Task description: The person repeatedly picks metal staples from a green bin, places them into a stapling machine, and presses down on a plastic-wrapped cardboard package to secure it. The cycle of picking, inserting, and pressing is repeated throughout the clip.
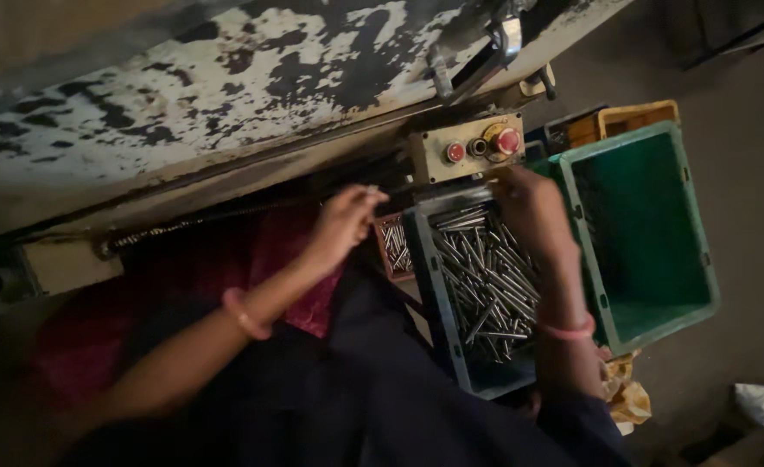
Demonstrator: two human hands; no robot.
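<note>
Pins (486, 277) of bright metal, too many to count, fill one dark grey crate (438, 303) beneath the right hand (529, 212), whose fingers reach down at its far end; whether they grip a pin cannot be told. One left hand (343, 225) hovers beside a smaller reddish tray (392, 246) of pins, fingers pinched together. One green crate (650, 225) stands just right. Above runs a machine body (226, 78) of chipped paint with one control box (468, 147) carrying two red buttons. Dim grey floor (745, 173) surrounds.
</note>
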